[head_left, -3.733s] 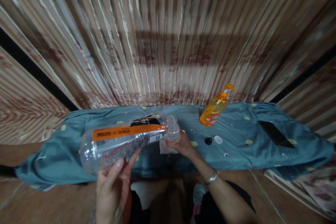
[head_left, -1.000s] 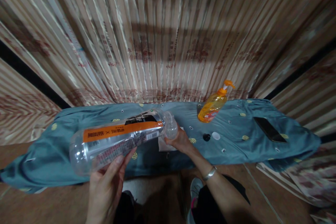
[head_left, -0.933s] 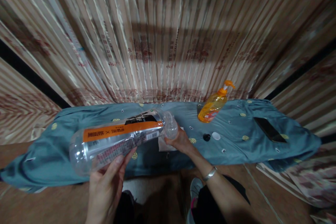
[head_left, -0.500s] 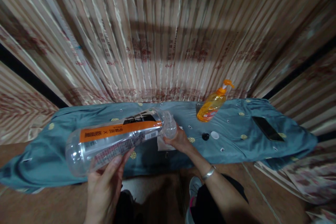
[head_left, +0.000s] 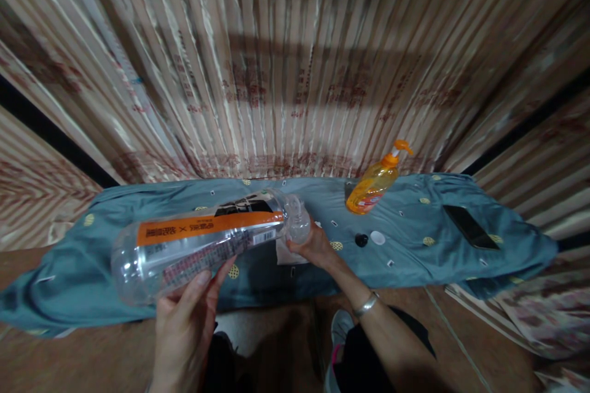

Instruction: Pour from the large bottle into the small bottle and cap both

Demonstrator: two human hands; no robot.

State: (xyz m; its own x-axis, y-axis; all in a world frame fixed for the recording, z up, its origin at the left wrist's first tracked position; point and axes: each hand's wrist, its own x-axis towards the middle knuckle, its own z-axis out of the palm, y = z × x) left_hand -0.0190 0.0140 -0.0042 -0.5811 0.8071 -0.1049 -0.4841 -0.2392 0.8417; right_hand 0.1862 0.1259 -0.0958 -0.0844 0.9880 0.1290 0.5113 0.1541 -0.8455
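A large clear plastic bottle (head_left: 198, 245) with an orange, black and silver label lies tilted on its side in the air, its neck pointing right. My left hand (head_left: 188, 307) supports it from below near the base, fingers curled under the label. My right hand (head_left: 316, 245) grips the bottle at its uncapped-looking neck, partly hidden behind it. Behind the right hand lies a white paper or tissue (head_left: 288, 253) on the cloth. A black cap (head_left: 361, 239) and a white disc (head_left: 378, 237) rest side by side to the right.
An orange pump bottle (head_left: 372, 189) of yellow-orange liquid stands at the back right. A dark phone (head_left: 470, 226) lies farther right. All rest on a teal patterned cloth (head_left: 313, 282). Striped curtains (head_left: 295, 73) hang close behind.
The bottle's base end has shifted slightly left and up, and its label has turned a little. Both hands keep nearly the same places.
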